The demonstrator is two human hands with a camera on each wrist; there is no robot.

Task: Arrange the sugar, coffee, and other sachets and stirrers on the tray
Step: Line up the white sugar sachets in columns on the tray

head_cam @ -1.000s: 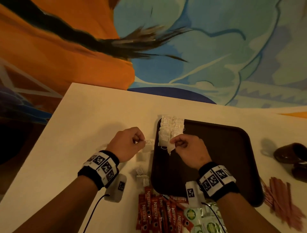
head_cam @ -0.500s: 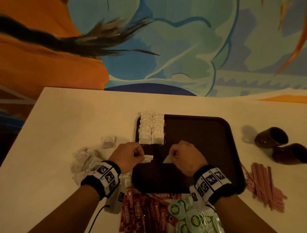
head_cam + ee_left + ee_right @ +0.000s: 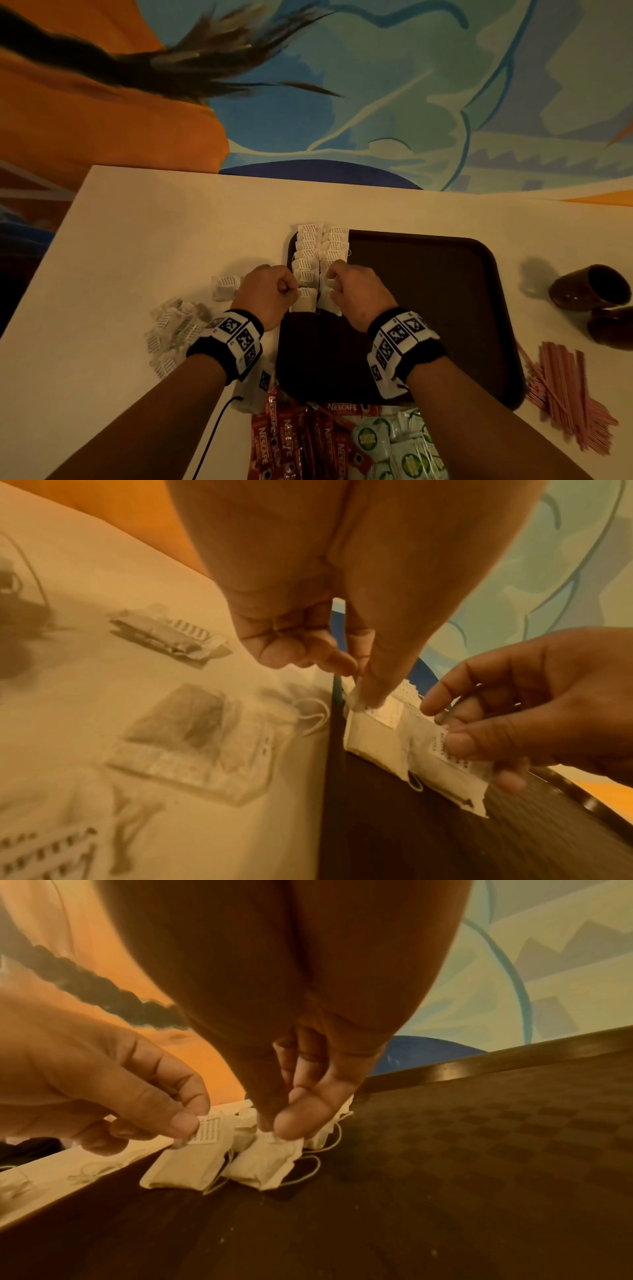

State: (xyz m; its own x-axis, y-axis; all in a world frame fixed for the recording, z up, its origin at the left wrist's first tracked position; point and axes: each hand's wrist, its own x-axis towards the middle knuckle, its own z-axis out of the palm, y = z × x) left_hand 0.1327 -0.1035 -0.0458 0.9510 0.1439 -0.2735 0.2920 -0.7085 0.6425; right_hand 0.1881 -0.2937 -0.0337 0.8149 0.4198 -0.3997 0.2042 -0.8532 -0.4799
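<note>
A dark brown tray (image 3: 428,308) lies on the cream table. Two columns of white tea bags (image 3: 310,246) run down its far left side. My left hand (image 3: 291,289) pinches the paper tag of a tea bag (image 3: 305,303) at the near end of the left column. My right hand (image 3: 330,282) pinches the top of another tea bag (image 3: 327,301) at the near end of the right column. In the right wrist view both bags (image 3: 185,1167) (image 3: 263,1167) lie side by side on the tray floor, strings trailing. The left wrist view shows my left hand's fingers (image 3: 369,693) on the tag.
A heap of loose tea bags (image 3: 174,329) and one single bag (image 3: 226,287) lie left of the tray. Red Nescafe sticks (image 3: 291,442) and green sachets (image 3: 400,445) sit at the near edge. Pink stirrers (image 3: 565,394) and two brown cups (image 3: 592,287) are at the right.
Both hands have moved forward from the tray's middle to the near end of the tea bag columns. The two bags they carried now lie on the tray.
</note>
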